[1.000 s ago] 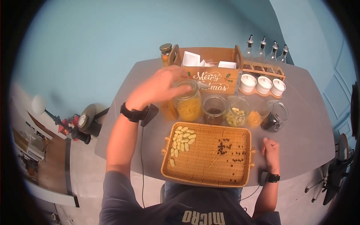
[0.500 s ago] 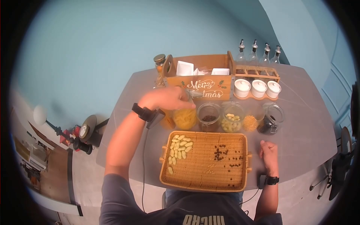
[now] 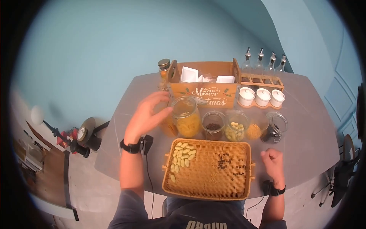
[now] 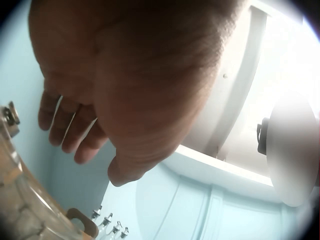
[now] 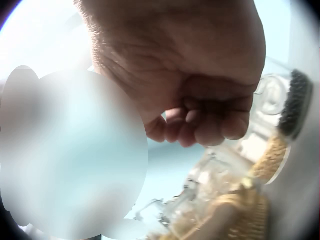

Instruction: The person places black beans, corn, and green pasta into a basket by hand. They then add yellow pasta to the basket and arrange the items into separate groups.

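My left hand [image 3: 148, 116] is raised just left of a large glass jar [image 3: 188, 124] of yellow pieces, thumb and fingers spread apart with nothing between them. In the left wrist view, a clear jar rim [image 4: 37, 200] shows beside and below the fingers. The right hand [image 3: 273, 162] rests on the table right of the wicker tray [image 3: 202, 173], its fingers loosely curled and holding nothing. Peanuts in shells [image 3: 185, 154] lie grouped in the tray's left back corner. Small dark beans [image 3: 223, 161] are scattered over its right half.
Glass jars of dark beans [image 3: 213, 128], peanuts [image 3: 234, 131], yellow grains [image 3: 254, 131] and black beans [image 3: 272, 133] stand in a row behind the tray. Farther back are a wooden crate [image 3: 204, 93], white lidded pots [image 3: 263, 97] and bottles with pourers [image 3: 259, 63].
My left hand was over the mouth of the large jar; it has moved left, off the jar, and its fingers have spread. The right hand stays in place.
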`<action>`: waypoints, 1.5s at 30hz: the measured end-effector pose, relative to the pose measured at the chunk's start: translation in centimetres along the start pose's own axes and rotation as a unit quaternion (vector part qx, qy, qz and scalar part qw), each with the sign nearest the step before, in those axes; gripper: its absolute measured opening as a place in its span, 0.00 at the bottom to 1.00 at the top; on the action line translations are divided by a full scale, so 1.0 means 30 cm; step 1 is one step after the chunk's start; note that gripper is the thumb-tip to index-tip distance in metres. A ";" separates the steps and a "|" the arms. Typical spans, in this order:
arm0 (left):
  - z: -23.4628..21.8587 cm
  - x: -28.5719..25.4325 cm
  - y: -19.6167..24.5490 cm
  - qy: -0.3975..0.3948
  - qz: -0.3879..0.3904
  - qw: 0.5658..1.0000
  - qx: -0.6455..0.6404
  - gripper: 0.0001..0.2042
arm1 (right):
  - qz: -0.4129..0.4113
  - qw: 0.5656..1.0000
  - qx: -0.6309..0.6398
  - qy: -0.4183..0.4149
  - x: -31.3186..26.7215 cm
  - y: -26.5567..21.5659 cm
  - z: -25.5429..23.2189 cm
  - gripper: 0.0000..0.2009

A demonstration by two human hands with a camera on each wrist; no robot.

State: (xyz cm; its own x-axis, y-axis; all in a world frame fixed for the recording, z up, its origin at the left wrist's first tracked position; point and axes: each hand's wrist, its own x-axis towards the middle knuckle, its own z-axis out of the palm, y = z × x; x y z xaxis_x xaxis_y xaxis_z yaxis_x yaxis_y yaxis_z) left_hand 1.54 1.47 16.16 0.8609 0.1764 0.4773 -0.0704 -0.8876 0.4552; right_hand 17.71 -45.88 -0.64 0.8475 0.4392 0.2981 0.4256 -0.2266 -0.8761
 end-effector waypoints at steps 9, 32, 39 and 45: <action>0.057 -0.134 -0.218 0.086 -0.050 0.992 0.079 0.24 | -0.359 0.865 -0.133 -0.324 0.433 -0.723 0.434 0.19; 0.057 -0.141 -0.349 0.016 0.011 0.996 -0.092 0.12 | -0.133 0.531 -0.402 -0.733 0.955 -0.672 1.006 0.49; 0.056 -0.152 -0.343 0.029 0.002 0.991 -0.129 0.12 | 0.015 0.545 -0.373 -0.751 0.900 -0.773 1.016 0.45; 0.069 -0.146 -0.355 0.036 0.023 0.991 -0.126 0.12 | 0.063 0.545 -0.366 -0.751 0.953 -0.635 1.018 0.31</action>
State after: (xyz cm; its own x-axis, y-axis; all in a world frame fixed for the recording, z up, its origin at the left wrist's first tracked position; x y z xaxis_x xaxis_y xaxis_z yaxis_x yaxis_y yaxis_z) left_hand -0.43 9.29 7.67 0.8168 0.1764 0.5493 -0.2395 -0.7625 0.6010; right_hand 24.15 -2.45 12.99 -0.0979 0.4718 -0.8762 0.8727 -0.3824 -0.3035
